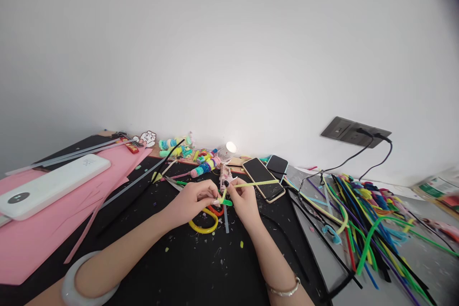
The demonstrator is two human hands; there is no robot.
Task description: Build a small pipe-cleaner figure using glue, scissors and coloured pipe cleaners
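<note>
Over the black mat, my left hand [204, 196] pinches a small green pipe-cleaner piece [225, 202] near its end. Facing it, my right hand [244, 196] grips a pale yellow pipe cleaner [256, 183], whose free end sticks out to the right past the fingers. The yellow strand bends down to the green piece between the fingertips; just how they join is hidden. Below my left hand lie scissors with yellow and red handles [203, 229], their blade tip showing left of the hand. A translucent glue stick [226, 220] lies under the green piece.
Wrapped colourful pipe-cleaner rolls [205, 167] and a lit lamp [226, 152] stand at the back. Two phones, the nearer one [264, 179] gold-edged, lie right of them. Pink sheets [71, 201] hold a white device [53, 186]. Loose pipe cleaners [366, 220] pile up right, below a wall socket [355, 131].
</note>
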